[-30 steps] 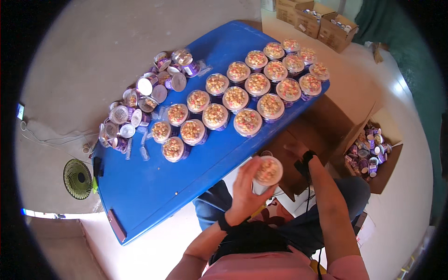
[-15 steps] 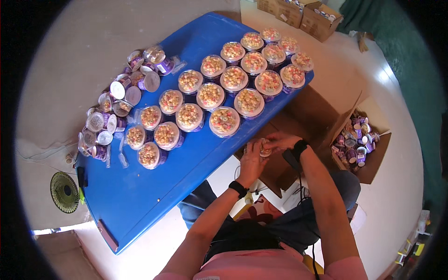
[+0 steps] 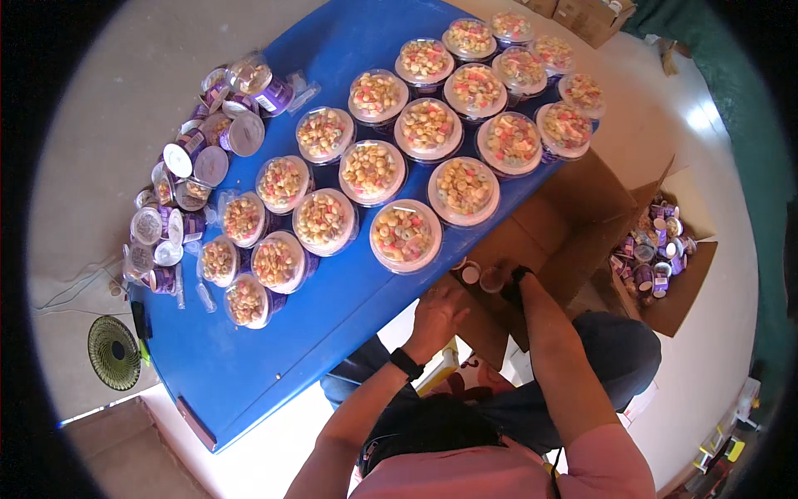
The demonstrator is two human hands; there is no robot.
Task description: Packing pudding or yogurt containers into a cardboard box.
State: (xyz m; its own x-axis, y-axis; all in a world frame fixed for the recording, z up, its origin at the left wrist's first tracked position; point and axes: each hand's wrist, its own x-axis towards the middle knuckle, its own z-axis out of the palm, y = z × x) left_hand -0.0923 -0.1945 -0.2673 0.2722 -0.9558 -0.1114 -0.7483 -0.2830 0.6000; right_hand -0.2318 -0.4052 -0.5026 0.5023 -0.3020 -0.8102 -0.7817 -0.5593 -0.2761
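Note:
My left hand [image 3: 438,314] hangs just off the table's near edge, fingers loosely apart and holding nothing. My right hand [image 3: 509,274] reaches down into an open cardboard box [image 3: 573,195]; its fingers are lost in shade. Right beside it is a small clear-topped cup [image 3: 492,280], and I cannot tell whether the hand grips it. Another pale-topped cup [image 3: 470,273] lies nearby at the box's near left side. Above on the blue table [image 3: 249,374] stand rows of purple cups [image 3: 405,236] with clear domed lids, showing coloured cereal pieces.
A pile of small purple and white cups [image 3: 212,166] lies at the table's left edge, with clear plastic pieces [image 3: 204,295] beside it. To the right stands a second carton [image 3: 686,287] full of small purple cups. A green round basket-like fan [image 3: 114,352] is at far left.
Both hands were together on a small cup over the box. They have parted: the right hand moved down into the box, the left drew back toward me. The view has shifted closer to the table.

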